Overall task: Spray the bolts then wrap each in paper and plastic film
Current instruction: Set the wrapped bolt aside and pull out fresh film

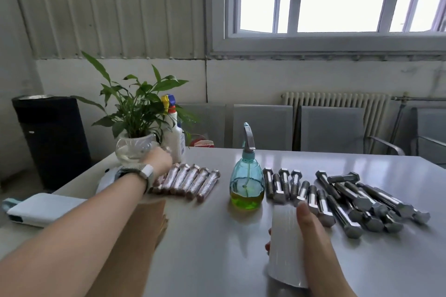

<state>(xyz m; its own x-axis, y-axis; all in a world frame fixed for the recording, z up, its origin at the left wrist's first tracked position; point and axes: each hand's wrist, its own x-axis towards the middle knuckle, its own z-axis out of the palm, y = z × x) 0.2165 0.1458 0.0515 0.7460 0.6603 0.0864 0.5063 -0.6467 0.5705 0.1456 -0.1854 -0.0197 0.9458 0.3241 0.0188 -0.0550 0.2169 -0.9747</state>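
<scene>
Gripped in my right hand [311, 231], the plastic film roll [286, 246] stands on the surface [212, 236] near the bare bolts [345, 198]. Beyond the brown paper [135, 236], my left hand [158, 160] reaches the far end of the 6 wrapped bolts [188, 182]; its fingers are hidden, so I cannot tell its grasp. Between both groups stands the spray bottle [246, 178].

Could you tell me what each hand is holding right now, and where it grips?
The right hand grips the white film roll around its side. The left hand's fingers are hidden.

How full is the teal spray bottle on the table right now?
Mostly empty: the spray bottle stands upright, with yellow-green liquid filling only its bottom part and clear teal plastic above.
</scene>
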